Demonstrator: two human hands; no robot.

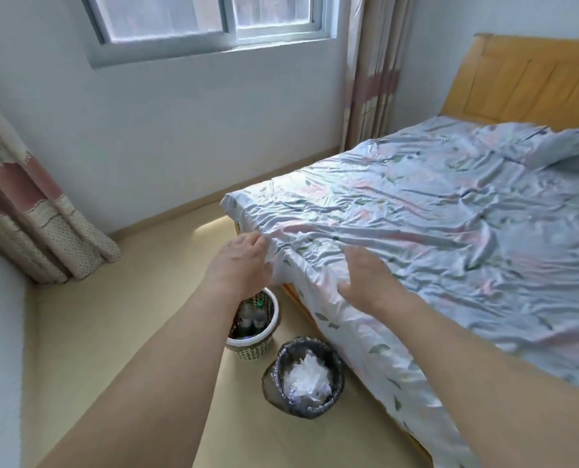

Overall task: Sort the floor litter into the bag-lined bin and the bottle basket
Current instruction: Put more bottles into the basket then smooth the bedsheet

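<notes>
Bedroom: beige floor (pixel 112 332), window (pixel 207 18), curtains, wooden-headboard bed (pixel 531 82). My left hand (pixel 244 261) pinches the wrinkled floral sheet (pixel 416 224); my right hand (pixel 365 282) lies flat, released, on it. Bottle basket (pixel 254 342) and bag-lined bin (pixel 305 376) stand bedside, near each other.

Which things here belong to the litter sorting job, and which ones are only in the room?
For the job:
- bin with dark bag, white crumpled litter inside
- basket holding bottles

Only in the room:
- bed sheet, which the left hand and right hand touch
- curtain
- window
- headboard
</notes>
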